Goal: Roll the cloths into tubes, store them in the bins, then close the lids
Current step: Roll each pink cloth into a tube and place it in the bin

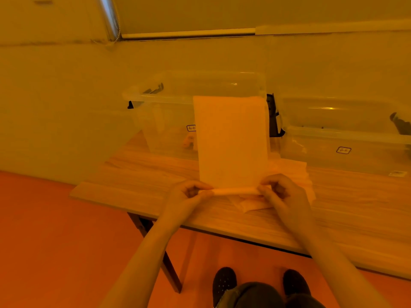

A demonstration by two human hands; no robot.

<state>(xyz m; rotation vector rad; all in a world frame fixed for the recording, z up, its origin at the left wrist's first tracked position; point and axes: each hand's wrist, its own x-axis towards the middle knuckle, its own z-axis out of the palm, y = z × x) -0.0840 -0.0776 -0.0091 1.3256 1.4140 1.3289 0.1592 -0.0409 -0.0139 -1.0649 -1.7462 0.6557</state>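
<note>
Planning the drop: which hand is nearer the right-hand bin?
Right. The right hand pinches the cloth roll's end just before that bin; the left hand holds the far end.

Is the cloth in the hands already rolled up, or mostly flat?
Mostly flat. Only the near edge of the cloth is rolled, pinched by the left hand and right hand; the rest extends unrolled toward the bin.

Arms: both forearms bare, no sleeves showing, no watch or bands on the wrists.
Left hand: bare, no glove, no ring to be seen.
Right hand: bare, no glove, no ring to be seen.
Legs: dark trousers, only the knees visible at the bottom centre of the frame.
Left shoe: dark, rounded toe, speckled with small pale dots.
Right shoe: dark, rounded toe.
</note>
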